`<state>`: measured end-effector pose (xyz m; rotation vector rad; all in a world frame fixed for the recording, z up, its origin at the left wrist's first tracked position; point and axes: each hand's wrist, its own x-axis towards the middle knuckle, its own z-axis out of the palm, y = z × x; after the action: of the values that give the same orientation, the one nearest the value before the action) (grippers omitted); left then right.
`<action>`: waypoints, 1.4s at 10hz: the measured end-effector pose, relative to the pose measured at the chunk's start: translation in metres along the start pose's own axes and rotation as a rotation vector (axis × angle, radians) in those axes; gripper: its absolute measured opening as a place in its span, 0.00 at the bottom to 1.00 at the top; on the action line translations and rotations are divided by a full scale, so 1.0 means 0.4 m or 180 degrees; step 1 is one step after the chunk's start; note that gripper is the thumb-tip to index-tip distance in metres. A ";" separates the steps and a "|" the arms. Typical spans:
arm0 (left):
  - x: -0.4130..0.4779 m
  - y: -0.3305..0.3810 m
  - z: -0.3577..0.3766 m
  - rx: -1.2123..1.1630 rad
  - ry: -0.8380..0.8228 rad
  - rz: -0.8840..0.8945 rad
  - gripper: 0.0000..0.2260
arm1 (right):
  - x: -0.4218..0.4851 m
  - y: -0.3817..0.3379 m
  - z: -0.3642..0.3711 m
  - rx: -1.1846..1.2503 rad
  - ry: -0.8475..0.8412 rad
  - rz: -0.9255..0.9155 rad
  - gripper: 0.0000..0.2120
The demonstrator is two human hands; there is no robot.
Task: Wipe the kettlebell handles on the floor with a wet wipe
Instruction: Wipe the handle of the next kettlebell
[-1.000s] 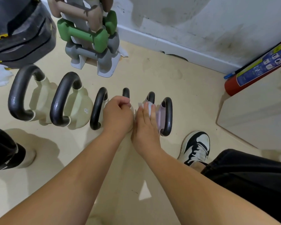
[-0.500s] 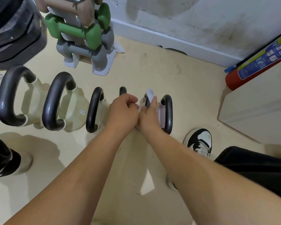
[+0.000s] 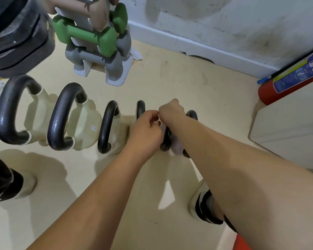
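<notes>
Several kettlebells with black handles stand in a row on the beige floor; the largest cream one is at the left, and a small pink one is at the right. My left hand is closed around the fourth handle. Just to its right, my right hand is a fist over the far end of the fifth handle. The two hands touch. The wet wipe is hidden inside my right fist. A sixth handle shows behind my right forearm.
A rack of green and grey dumbbells stands behind the row. Dark stacked weights fill the top left. A red fire extinguisher leans over a white cabinet at the right. My shoe is under my right arm.
My right hand slid with the white wipe along the fifth handle toward its far end and closed into a fist, so the wipe no longer shows. My left hand kept its grip.
</notes>
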<state>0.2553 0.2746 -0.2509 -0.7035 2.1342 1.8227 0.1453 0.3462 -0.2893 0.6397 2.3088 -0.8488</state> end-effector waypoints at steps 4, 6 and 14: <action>0.003 0.012 0.010 -0.0387 0.0085 -0.0431 0.16 | -0.260 0.318 0.161 -0.0732 0.0749 -0.1928 0.35; -0.002 0.000 0.017 -0.0481 -0.0526 -0.0731 0.19 | -0.143 0.189 0.087 -0.0109 0.0688 -0.1723 0.27; -0.032 -0.024 0.034 -0.1374 -0.0594 -0.1156 0.29 | -0.267 0.328 0.143 -0.0559 0.0245 -0.1690 0.40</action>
<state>0.2696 0.2896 -0.2554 -0.9017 1.3979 2.0554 0.3210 0.3713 -0.3079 -0.0278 2.6313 -0.8426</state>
